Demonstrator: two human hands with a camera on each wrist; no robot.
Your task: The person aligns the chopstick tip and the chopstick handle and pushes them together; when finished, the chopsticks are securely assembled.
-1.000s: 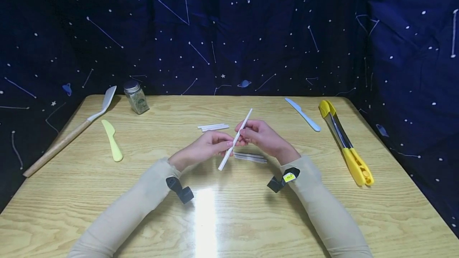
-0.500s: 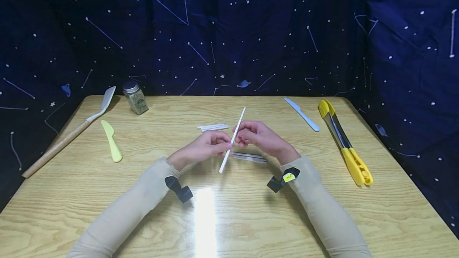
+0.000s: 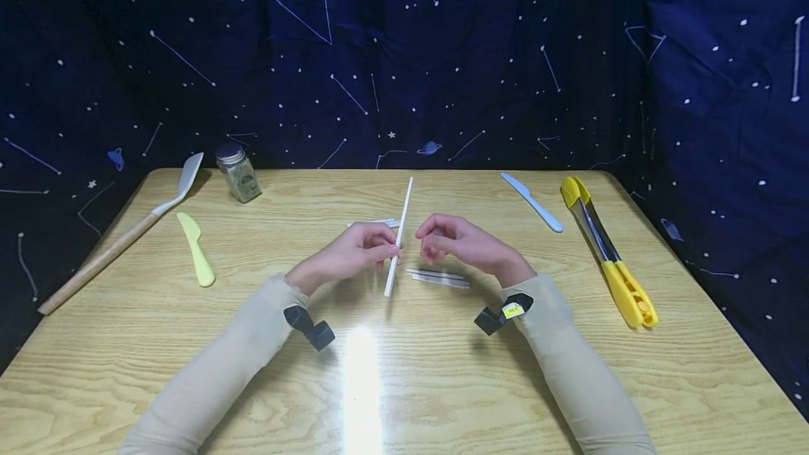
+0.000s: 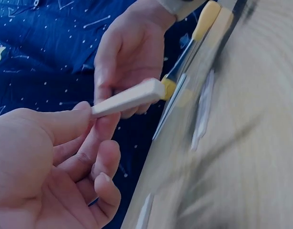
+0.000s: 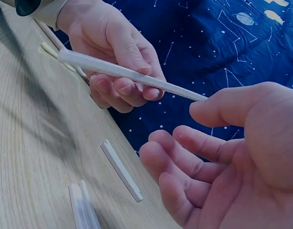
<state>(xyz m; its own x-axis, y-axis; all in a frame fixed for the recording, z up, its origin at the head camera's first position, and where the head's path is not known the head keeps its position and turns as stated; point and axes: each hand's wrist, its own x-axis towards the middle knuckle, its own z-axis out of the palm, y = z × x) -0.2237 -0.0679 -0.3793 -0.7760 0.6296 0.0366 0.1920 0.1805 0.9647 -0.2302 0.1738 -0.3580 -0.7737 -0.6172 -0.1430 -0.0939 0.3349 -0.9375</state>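
In the head view my left hand [image 3: 354,250] pinches a slim white chopstick [image 3: 404,215] between thumb and fingers. It slants upward, its thick squared end toward me and its thin end pointing away. My right hand [image 3: 464,244] hovers just to the right, fingers loosely curled and holding nothing, a small gap from the chopstick. Below the right hand lies a short bundle of white sticks [image 3: 439,277] on the table. Another group of white sticks [image 3: 390,222] lies behind the left hand, which partly hides it.
At the left lie a wooden-handled spatula [image 3: 126,241] and a yellow knife [image 3: 197,251], near a spice jar [image 3: 239,175]. A blue knife [image 3: 532,202] and yellow tongs [image 3: 607,251] lie at the right. A dark starry cloth [image 3: 404,55] hangs behind the table.
My right hand has let go of the chopstick, and a gap has opened between them. The left hand has shifted slightly left and away, turning the chopstick more upright in the head view.
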